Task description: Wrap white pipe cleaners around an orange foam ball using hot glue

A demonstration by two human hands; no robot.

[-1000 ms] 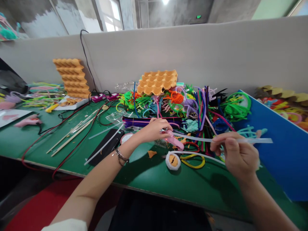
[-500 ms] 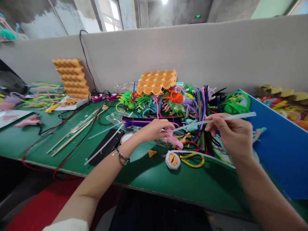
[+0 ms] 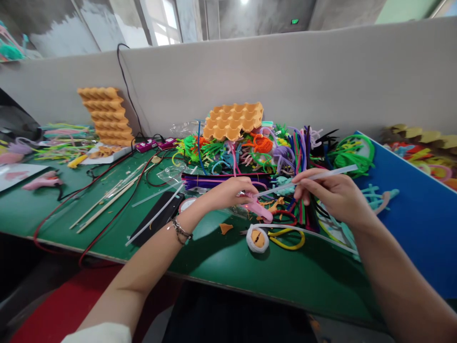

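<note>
My left hand (image 3: 232, 192) grips the pink glue gun (image 3: 257, 208) while my right hand (image 3: 330, 193) pinches the glue stick (image 3: 321, 175), which I judge needs feeding straight into the gun's back.

An orange egg tray (image 3: 233, 121) sits atop a heap of colourful pipe cleaners (image 3: 285, 152) at centre frame. A second egg tray (image 3: 105, 114) leans against the grey partition (image 3: 250, 81) at upper left. Wooden sticks (image 3: 107, 197) and a red cable (image 3: 89, 200) cross the green table (image 3: 221, 259) at left; a blue board (image 3: 414, 214) fills the right.
</note>
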